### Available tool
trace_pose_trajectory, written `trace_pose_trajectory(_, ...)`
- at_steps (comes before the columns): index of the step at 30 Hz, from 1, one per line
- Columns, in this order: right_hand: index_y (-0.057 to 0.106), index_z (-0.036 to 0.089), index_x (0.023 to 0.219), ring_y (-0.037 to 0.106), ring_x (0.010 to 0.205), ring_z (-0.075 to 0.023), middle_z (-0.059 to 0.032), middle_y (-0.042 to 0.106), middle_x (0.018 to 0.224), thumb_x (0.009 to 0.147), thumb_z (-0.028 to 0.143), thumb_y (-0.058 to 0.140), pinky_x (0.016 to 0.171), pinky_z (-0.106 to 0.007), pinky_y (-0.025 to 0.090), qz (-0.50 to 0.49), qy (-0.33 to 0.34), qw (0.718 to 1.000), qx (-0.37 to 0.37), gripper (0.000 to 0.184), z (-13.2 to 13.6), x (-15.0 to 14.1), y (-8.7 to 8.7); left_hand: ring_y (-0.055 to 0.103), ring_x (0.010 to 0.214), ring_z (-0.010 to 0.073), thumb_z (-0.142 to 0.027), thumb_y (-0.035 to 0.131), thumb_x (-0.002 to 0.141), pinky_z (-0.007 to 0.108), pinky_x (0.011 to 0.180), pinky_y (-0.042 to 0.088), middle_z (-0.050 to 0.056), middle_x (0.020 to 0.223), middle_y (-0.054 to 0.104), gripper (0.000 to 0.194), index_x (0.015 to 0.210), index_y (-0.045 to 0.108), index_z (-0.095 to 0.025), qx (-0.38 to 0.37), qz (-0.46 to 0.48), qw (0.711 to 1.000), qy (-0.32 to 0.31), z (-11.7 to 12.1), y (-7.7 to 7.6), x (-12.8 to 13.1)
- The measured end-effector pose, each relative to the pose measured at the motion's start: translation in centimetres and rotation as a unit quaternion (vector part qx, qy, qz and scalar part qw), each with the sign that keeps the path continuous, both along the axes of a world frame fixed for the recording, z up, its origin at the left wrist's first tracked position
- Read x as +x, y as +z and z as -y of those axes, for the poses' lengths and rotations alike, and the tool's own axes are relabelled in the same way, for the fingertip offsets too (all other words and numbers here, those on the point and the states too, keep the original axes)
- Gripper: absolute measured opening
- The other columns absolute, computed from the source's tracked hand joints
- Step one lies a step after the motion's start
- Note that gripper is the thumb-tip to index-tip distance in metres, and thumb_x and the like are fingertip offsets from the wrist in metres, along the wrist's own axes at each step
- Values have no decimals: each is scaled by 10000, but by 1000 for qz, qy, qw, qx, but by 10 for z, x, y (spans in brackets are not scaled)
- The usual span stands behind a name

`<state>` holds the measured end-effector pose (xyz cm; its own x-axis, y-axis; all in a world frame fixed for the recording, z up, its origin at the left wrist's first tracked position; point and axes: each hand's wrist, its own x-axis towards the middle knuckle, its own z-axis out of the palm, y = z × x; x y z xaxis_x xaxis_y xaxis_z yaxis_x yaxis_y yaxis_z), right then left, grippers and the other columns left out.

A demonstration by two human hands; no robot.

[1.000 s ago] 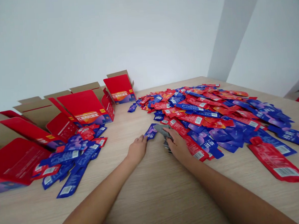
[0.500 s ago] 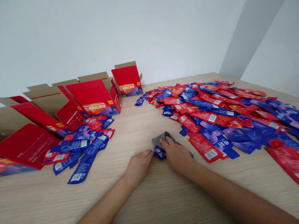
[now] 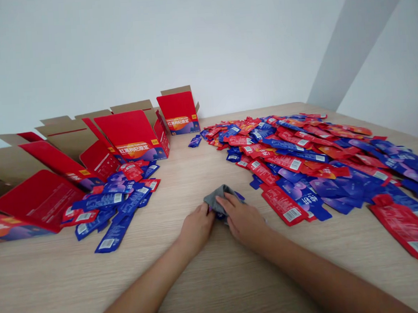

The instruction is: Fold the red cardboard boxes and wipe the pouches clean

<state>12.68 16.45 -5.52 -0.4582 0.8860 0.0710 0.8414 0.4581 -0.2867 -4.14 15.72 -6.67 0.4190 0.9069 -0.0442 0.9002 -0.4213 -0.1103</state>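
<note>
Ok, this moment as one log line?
left hand: gripping blue pouch | right hand: holding gray cloth over it | pouch pile: right

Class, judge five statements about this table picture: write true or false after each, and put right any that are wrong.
1. The right hand has its fingers on a grey cloth. True.
2. The left hand is reaching into a box. False: the left hand is close beside the cloth, at a blue pouch mostly hidden under it.
3. The larger pile of pouches lies on the person's right. True.
4. Every box is shut. False: the boxes stand open, with flaps up.
5. A lone pouch lies near the farthest box. True.
</note>
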Motion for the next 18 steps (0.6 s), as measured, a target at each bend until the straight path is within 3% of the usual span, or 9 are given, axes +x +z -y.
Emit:
trace_pose_trajectory(2, 337, 194, 1390, 597, 1002, -235, -142, 341, 1429, 832, 171, 384, 792, -330, 480, 29, -6, 1000, -9, 561, -2, -2, -1, 567, 980, 217, -150, 349, 885, 302, 729, 504, 126, 1102, 546, 349, 1178, 539, -168, 0, 19, 1000, -5, 0, -1, -3)
trace_pose_trajectory(4, 366, 178, 1372, 608, 977, -250, -152, 368, 1409, 840, 162, 369, 771, -347, 486, 46, -62, 997, -7, 533, -12, 5, -3, 569, 976, 217, -121, 346, 870, 317, 750, 495, 119, 1081, 564, 396, 1232, 495, -175, 4, 63, 998, -10, 0, -2, -8)
trace_pose_trajectory(7, 417, 175, 1338, 587, 1024, -257, -134, 415, 1381, 840, 153, 374, 820, -374, 478, 13, -132, 991, -9, 500, -33, 27, -7, 592, 850, 182, -192, 352, 877, 293, 724, 483, 79, 937, 602, 291, 1060, 579, -181, -10, 221, 975, 21, 0, -3, -15)
trace_pose_trajectory(9, 443, 188, 1317, 546, 1097, -232, -97, 450, 1361, 836, 140, 370, 900, -366, 445, -66, -139, 988, -3, 490, -43, 39, -11, 560, 614, 133, -321, 336, 889, 236, 558, 456, 34, 698, 569, 307, 769, 574, -168, -69, 381, 917, 95, 0, -2, -17)
trace_pose_trajectory(11, 437, 203, 1318, 483, 1177, -199, -66, 486, 1331, 836, 128, 345, 970, -362, 399, -165, -137, 976, 23, 496, -46, 45, -15, 399, 385, 81, -430, 339, 866, 196, 368, 325, -24, 520, 465, 360, 637, 466, -184, -177, 528, 810, 184, 0, 0, -17)
trace_pose_trajectory(13, 400, 208, 1341, 420, 1236, -181, -61, 487, 1327, 839, 131, 327, 1005, -370, 367, -234, -125, 963, 56, 513, -40, 41, -15, 253, 301, 51, -459, 420, 806, 177, 290, 189, -67, 462, 419, 298, 662, 424, -198, -286, 617, 694, 238, 1, 4, -16)
trace_pose_trajectory(14, 377, 204, 1355, 403, 1249, -181, -69, 471, 1339, 838, 133, 326, 1004, -371, 367, -246, -110, 961, 66, 525, -34, 35, -13, 226, 292, 43, -444, 472, 769, 169, 278, 155, -76, 460, 430, 260, 689, 421, -202, -328, 638, 651, 248, 1, 6, -15)
trace_pose_trajectory(16, 340, 201, 1380, 426, 1230, -199, -94, 418, 1379, 828, 139, 348, 966, -366, 403, -216, -52, 973, 60, 555, -16, 18, -9, 214, 280, 35, -393, 538, 708, 157, 264, 122, -82, 454, 453, 223, 713, 422, -203, -388, 645, 606, 258, 2, 9, -14)
trace_pose_trajectory(18, 320, 236, 1394, 525, 1124, -221, -102, 362, 1420, 811, 148, 385, 884, -362, 459, -127, 36, 991, 18, 594, 2, -1, -5, 212, 267, 32, -359, 541, 687, 151, 254, 109, -82, 428, 454, 195, 711, 433, -199, -416, 630, 597, 272, 2, 10, -14)
